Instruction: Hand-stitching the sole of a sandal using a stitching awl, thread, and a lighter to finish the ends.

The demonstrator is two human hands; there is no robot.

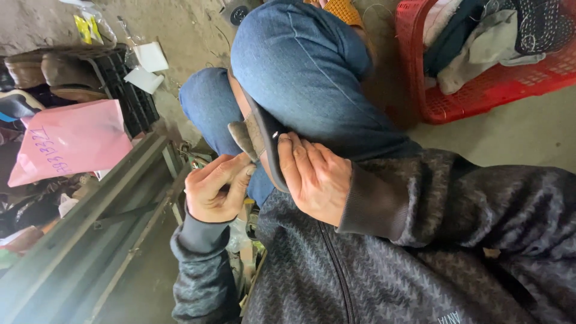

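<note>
- Your left hand (216,189) is curled up tight, and its thumb and first finger pinch the edge of the grey flap (242,138).
- Your right hand (315,177) holds the dark sole (268,141). The fingers lie flat along it and press it against your knee (300,66).
- The sole sits between your two hands, right up against the blue jeans and above your lap.
- What looks done: near your left hand, the grey flap stands away from the dark sole, so that end has come apart.
- What looks left: the rest of the two layers is still close together. Your right hand hides part of the sole, so you cannot tell how far the gap runs.
- The sole's long line runs up and down in the picture, leaning a little. One end goes up along your knee and the other comes down toward your chest.
- You see its thin edge — not its flat face.
- Further out, a pink bag (69,141) lies to the left and a red basket (480,96) of cloth sits to the right.
</note>
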